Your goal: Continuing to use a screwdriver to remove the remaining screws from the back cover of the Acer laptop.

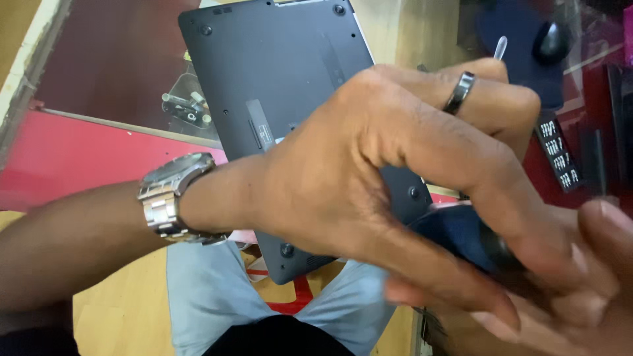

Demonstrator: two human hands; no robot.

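the laptop (pixel 277 79) is lying bottom-up on the table (pixel 119 59), its cover still in place with screws showing, while the left hand (pixel 369 178) and right hand (pixel 587 283) are closing their fingers around a small dark tool (pixel 461 234).

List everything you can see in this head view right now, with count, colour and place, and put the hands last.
laptop: one, dark grey, underside up, centre top, on the counter.
dark blue object: one, held between both hands, lower right; kind unclear.
bit holder: one, black with pale bits, right.
mouse: one, black, on a dark pad, top right.
small clear part: one, with pale cylinders, left of the laptop.
counter: red surface, left.
wristwatch: one, silver, left wrist.
ring: one, dark, on a left finger.
left hand: centre, gripping the dark blue object.
right hand: lower right corner, blurred, touching the same object.
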